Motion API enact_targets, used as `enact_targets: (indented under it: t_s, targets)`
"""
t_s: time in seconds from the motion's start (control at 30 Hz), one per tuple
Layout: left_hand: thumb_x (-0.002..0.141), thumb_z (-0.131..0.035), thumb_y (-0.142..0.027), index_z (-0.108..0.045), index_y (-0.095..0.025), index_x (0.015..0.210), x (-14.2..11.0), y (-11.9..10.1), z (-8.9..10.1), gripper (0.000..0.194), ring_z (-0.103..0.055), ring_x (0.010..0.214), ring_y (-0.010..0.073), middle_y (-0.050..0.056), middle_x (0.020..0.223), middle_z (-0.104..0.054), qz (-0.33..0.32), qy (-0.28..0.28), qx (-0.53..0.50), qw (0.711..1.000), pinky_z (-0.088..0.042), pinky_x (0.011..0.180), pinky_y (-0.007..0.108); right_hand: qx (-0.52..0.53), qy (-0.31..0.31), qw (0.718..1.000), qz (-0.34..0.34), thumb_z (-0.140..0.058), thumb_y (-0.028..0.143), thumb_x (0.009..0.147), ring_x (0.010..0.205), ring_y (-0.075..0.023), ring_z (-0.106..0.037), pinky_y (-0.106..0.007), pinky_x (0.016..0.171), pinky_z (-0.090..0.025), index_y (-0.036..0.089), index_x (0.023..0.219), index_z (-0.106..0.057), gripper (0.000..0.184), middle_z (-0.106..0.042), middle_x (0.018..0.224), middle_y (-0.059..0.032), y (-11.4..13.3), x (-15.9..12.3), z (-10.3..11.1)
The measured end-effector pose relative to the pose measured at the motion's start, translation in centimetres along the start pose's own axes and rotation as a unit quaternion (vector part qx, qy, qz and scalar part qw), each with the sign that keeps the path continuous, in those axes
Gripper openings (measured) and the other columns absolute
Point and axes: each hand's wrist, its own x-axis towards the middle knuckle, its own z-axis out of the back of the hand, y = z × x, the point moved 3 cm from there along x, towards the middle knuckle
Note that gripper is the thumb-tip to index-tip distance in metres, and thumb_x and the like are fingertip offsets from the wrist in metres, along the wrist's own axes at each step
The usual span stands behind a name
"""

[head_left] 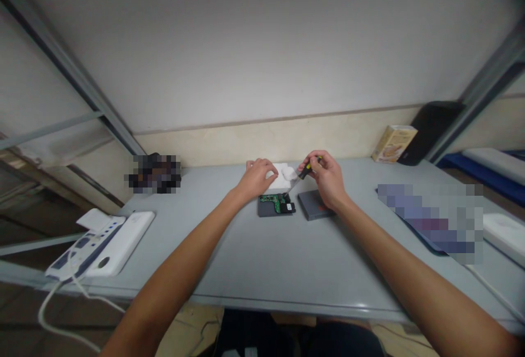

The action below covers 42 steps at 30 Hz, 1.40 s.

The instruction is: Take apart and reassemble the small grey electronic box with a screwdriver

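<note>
My right hand [328,177] is closed around a screwdriver [305,171] with a black and yellow handle. Its metal shaft slants down to the left, and the tip is at the upper right of a green circuit board [279,202]. That board lies on a dark grey flat casing [268,210]. At the left side of a white box [280,183] behind the board, my left hand [259,177] has its fingers bent, with thumb and index finger apart. Under my right wrist sits a second grey flat case [312,205], partly covered by the hand.
A white power strip [88,245] and a white device [123,247] lie at the table's left, with cables over the edge. Toward the back right stand a yellow carton [394,144] and a black speaker-like object [430,130]. Blurred items lie at both sides.
</note>
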Motion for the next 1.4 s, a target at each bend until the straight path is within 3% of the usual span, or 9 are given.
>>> enact_targets:
  t_s: [0.27, 0.47, 0.7, 0.83, 1.0, 1.2, 1.4]
  targets:
    - [0.097, -0.062, -0.025, -0.078, -0.023, 0.099, 3.5, 0.5, -2.4, 0.016, -0.058, 0.117, 0.029, 0.008, 0.116, -0.07, 0.007, 0.032, 0.042, 0.999, -0.036, 0.104, 0.049, 0.022, -0.004, 1.0, 0.009, -0.08, 0.044, 0.081, 0.069, -0.0129, -0.067, -0.034, 0.075, -0.062, 0.024, 0.094, -0.064, 0.029, -0.064, 0.084, 0.0028, 0.3, -0.1, -0.3]
    - [0.093, -0.064, -0.026, -0.08, -0.023, 0.091, 3.4, 1.2, -3.2, 0.017, -0.059, 0.114, 0.03, 0.01, 0.111, -0.071, 0.015, 0.061, 0.049, 0.997, -0.038, 0.104, 0.051, 0.016, -0.004, 1.0, 0.013, -0.079, 0.045, 0.082, 0.071, -0.0131, -0.067, -0.035, 0.076, -0.062, 0.023, 0.094, -0.064, 0.029, -0.063, 0.084, 0.0028, 0.4, -0.2, -0.3]
    - [0.094, -0.066, -0.03, -0.081, -0.026, 0.094, 2.9, 1.5, -3.4, 0.015, -0.059, 0.115, 0.0299, 0.008, 0.113, -0.072, 0.025, 0.052, 0.034, 0.998, -0.037, 0.104, 0.051, 0.002, 0.001, 1.0, 0.016, -0.078, 0.045, 0.084, 0.069, -0.0125, -0.067, -0.034, 0.075, -0.062, 0.023, 0.094, -0.064, 0.027, -0.063, 0.085, 0.0027, 0.3, -0.2, -0.3]
    - [0.1, -0.058, -0.032, -0.079, -0.025, 0.098, 1.7, 1.1, -2.2, 0.022, -0.059, 0.117, 0.028, 0.007, 0.12, -0.07, 0.031, 0.023, 0.028, 0.999, -0.037, 0.105, 0.05, 0.011, -0.006, 1.0, 0.005, -0.08, 0.046, 0.081, 0.069, -0.0129, -0.068, -0.034, 0.074, -0.063, 0.023, 0.094, -0.065, 0.03, -0.064, 0.084, 0.0029, 0.4, -0.1, -0.1]
    - [0.104, -0.054, -0.034, -0.076, -0.025, 0.102, -1.6, 0.4, -0.9, 0.024, -0.062, 0.117, 0.0226, 0.005, 0.121, -0.07, 0.005, -0.034, -0.045, 0.998, -0.038, 0.105, 0.044, 0.004, -0.011, 1.0, 0.003, -0.081, 0.049, 0.081, 0.073, -0.0138, -0.072, -0.033, 0.075, -0.063, 0.024, 0.1, -0.064, 0.035, -0.065, 0.087, 0.0029, 0.7, -0.1, -0.2]
    - [0.103, -0.056, -0.041, -0.067, -0.027, 0.123, -5.5, -1.6, -1.1, 0.026, -0.06, 0.124, 0.0229, 0.005, 0.129, -0.069, -0.051, 0.019, -0.116, 0.992, -0.038, 0.109, 0.042, -0.02, -0.004, 1.0, 0.008, -0.083, 0.053, 0.078, 0.078, -0.016, -0.076, -0.031, 0.075, -0.063, 0.024, 0.102, -0.063, 0.042, -0.066, 0.094, 0.0013, 1.0, -0.4, -0.8]
    - [0.099, -0.063, -0.042, -0.06, -0.025, 0.13, -6.7, -2.8, -1.7, 0.036, -0.059, 0.124, 0.0256, 0.007, 0.132, -0.068, -0.061, 0.043, -0.141, 0.987, -0.036, 0.111, 0.045, -0.034, 0.005, 0.999, -0.004, -0.08, 0.056, 0.08, 0.077, -0.0162, -0.077, -0.026, 0.068, -0.061, 0.027, 0.106, -0.064, 0.042, -0.065, 0.096, 0.0016, 0.8, -0.5, -0.7]
